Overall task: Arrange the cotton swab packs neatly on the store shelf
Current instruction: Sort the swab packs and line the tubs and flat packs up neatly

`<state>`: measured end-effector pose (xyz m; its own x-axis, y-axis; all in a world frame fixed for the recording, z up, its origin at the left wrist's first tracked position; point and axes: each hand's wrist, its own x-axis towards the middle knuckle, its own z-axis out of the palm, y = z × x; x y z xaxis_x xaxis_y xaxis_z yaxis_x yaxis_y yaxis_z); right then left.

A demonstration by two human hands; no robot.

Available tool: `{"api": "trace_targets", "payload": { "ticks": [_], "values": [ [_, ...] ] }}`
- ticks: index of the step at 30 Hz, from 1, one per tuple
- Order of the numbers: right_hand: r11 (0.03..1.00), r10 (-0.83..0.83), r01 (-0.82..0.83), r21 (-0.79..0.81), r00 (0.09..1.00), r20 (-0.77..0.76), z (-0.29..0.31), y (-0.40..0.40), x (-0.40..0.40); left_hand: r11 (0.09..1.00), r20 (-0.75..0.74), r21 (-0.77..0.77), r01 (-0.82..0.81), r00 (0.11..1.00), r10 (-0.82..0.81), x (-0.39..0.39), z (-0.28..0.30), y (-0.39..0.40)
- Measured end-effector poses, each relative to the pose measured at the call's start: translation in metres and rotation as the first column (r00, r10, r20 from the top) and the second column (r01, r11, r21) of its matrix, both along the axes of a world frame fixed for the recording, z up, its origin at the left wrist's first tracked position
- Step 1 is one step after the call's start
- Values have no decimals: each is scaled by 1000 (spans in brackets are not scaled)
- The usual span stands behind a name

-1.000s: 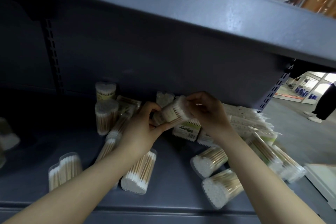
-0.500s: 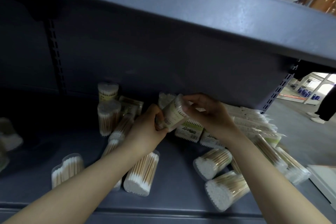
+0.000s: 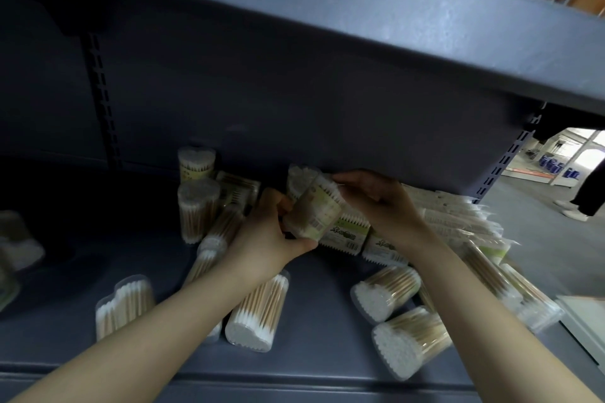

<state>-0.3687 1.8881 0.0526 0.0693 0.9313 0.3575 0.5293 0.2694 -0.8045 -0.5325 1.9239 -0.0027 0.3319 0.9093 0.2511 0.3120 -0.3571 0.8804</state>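
Both hands on one cotton swab tub (image 3: 316, 211), held above the shelf (image 3: 311, 291). Left hand (image 3: 265, 239) grips its lower end, fingers curled under; right hand (image 3: 376, 203) pinches the top rim. Changed since a second ago: the tub was lying near level between the hands, now tipped up toward upright, label facing out. Likely means it is about to be stood with the two upright tubs (image 3: 196, 196), which sit left of the left hand near the back wall. Flat labelled packs (image 3: 340, 235) lie just under the right hand. Loose tubs (image 3: 386, 298) lie on their sides nearer the front edge, below the right wrist, so most sorting is not done.
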Motion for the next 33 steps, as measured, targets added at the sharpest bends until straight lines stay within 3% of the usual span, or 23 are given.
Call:
{"api": "trace_targets", "payload": {
  "ticks": [7, 13, 20, 33],
  "values": [
    [1000, 5, -6, -21, 1000, -22, -2, -2, -4, 999, -177, -25, 26, 984, -30, 8, -9, 2],
    [999, 3, -7, -34, 995, -98, -2, -1, -3, 999, -150, -4, 47, 988, -47, 7, -8, -5],
    [999, 9, -14, -45, 994, -105, -1, -1, -3, 995, -250, 93, 38, 968, -13, 6, -3, -11],
    [997, 78, -77, 19, 996, -47, 0, -7, 0, 999, -313, 37, 2, 950, 10, 15, 4, -11]
  ]
}}
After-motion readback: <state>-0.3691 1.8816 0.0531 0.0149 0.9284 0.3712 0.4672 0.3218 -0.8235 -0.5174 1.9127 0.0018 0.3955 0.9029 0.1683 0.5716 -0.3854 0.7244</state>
